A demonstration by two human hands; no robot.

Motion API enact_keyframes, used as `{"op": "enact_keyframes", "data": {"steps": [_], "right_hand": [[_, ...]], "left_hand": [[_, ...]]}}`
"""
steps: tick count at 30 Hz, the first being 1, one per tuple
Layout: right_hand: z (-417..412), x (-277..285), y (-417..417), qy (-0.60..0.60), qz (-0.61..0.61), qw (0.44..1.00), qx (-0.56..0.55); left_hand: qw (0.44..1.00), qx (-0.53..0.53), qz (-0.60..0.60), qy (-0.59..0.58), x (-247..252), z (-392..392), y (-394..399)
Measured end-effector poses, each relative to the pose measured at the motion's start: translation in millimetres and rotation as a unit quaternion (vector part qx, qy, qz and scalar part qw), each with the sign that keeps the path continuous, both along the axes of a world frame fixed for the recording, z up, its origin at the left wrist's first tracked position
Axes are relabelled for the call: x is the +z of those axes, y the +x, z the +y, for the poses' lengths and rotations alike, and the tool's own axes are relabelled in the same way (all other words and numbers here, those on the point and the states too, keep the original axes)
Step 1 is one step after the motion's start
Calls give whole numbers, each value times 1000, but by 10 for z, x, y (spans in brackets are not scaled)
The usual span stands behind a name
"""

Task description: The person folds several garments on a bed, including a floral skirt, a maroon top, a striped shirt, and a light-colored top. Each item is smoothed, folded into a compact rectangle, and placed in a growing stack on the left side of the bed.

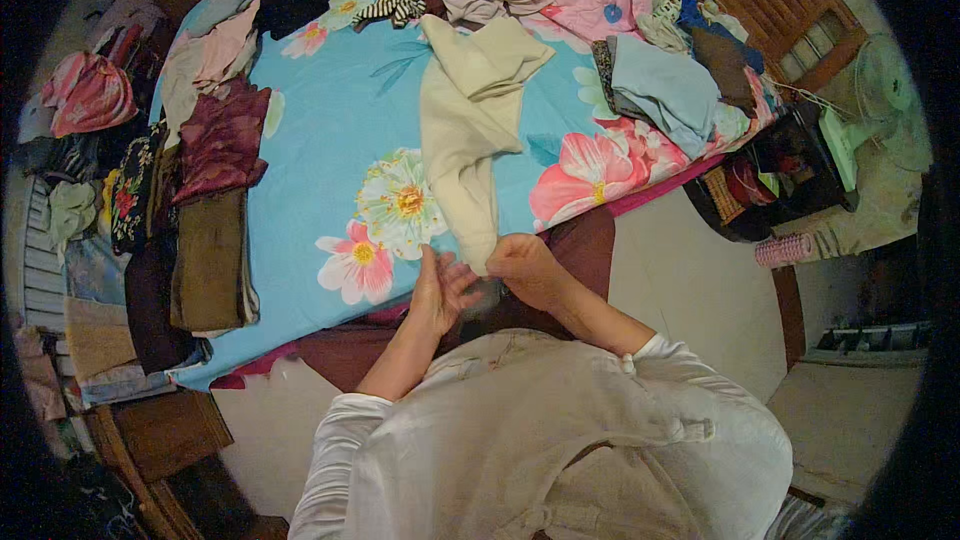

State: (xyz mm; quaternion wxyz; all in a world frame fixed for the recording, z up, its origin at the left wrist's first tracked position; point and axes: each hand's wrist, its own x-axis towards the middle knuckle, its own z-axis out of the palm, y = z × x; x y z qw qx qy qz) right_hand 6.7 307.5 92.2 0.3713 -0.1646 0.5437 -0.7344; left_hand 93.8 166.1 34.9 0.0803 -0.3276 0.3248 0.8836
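A cream-coloured garment point(469, 120) lies lengthwise on a blue floral bed sheet point(322, 142), bunched and folded over at its far part and narrowing toward me. My right hand point(521, 262) has its fingers closed on the narrow near end, by the bed's edge. Just left of that end is my left hand point(442, 289), palm turned inward with the fingers apart and nothing in them.
Folded brown cloth point(210, 262) and a maroon garment point(221, 139) lie at the bed's left. Light blue folded clothes point(664, 86) sit at the right, a pink garment point(600, 4) farther back. Beyond the right edge stands a fan point(885, 79).
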Motion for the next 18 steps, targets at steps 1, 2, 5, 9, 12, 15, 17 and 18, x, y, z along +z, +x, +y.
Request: {"op": "enact_keyframes", "data": {"steps": [1,2,5,9,12,15,17,18], "right_hand": [[-29,65,19,4,-46,999,17],[-52,155,46,9,-92,995,35],[-200,358,140,18,-49,992,117],[-363,314,488,-7,21,982,188],[-383,199,496,-123,65,940,311],[-240,165,207,72,225,891,387],[-178,174,-150,177,316,824,436],[-129,105,-317,219,244,863,383]], "left_hand": [[989,-34,18,145,67,11,82],[977,-40,62,200,133,57,152],[942,3,181,281,434,112,255],[967,157,182,88,496,-415,215],[974,199,104,7,869,-774,496],[952,228,115,-167,1274,-897,964],[930,280,73,-229,1353,-1018,1447],[909,307,44,-280,1426,-1012,1633]]}}
